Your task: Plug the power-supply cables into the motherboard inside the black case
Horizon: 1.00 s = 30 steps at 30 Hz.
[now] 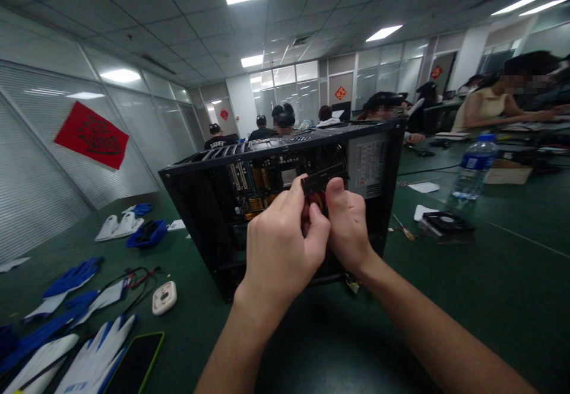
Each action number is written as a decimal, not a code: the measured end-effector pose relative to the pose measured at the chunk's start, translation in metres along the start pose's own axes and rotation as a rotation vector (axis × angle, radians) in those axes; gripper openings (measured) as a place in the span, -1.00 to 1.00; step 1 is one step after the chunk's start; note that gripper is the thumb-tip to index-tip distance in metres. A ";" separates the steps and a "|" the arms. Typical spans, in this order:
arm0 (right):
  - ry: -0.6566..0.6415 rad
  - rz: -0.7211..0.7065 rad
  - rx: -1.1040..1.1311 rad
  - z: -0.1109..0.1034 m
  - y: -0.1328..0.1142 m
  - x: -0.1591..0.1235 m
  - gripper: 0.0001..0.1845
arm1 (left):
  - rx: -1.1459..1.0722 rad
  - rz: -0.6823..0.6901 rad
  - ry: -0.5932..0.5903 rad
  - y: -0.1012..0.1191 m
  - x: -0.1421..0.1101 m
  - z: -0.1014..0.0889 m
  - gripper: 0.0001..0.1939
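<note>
An open black computer case (191,216) stands on the green table in front of me, its side panel off. Inside it are a motherboard (253,183) and a grey power supply (367,165). My left hand (282,237) and my right hand (350,222) meet in front of the opening, both closed. Between their fingers and thumbs is a dark, flat, bar-shaped part (327,176); its exact kind does not show. Some reddish-orange wires just below it are partly hidden by my fingers.
To the left lie blue-and-white gloves (95,355), a phone (136,364), a small white device (164,298) and a blue tray (146,234). A water bottle (474,167), a black fan (447,225) and a screwdriver (405,229) are on the right. Several people sit beyond.
</note>
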State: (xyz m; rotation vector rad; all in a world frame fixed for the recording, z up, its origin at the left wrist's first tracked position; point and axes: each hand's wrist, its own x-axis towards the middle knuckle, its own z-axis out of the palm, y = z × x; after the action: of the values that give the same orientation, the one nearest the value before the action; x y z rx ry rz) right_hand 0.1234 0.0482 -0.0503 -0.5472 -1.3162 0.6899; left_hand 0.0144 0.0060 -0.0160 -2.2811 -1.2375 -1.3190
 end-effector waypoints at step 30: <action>-0.065 -0.323 -0.523 -0.042 -0.052 0.013 -0.64 | -0.265 -0.096 -0.090 -0.011 0.008 0.002 -0.71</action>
State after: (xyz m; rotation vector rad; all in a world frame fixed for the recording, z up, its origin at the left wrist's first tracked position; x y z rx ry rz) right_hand 0.1735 0.0232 -0.0119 -0.7104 -1.6097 0.0903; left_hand 0.0091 0.0191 -0.0130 -2.5135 -1.2837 -1.5093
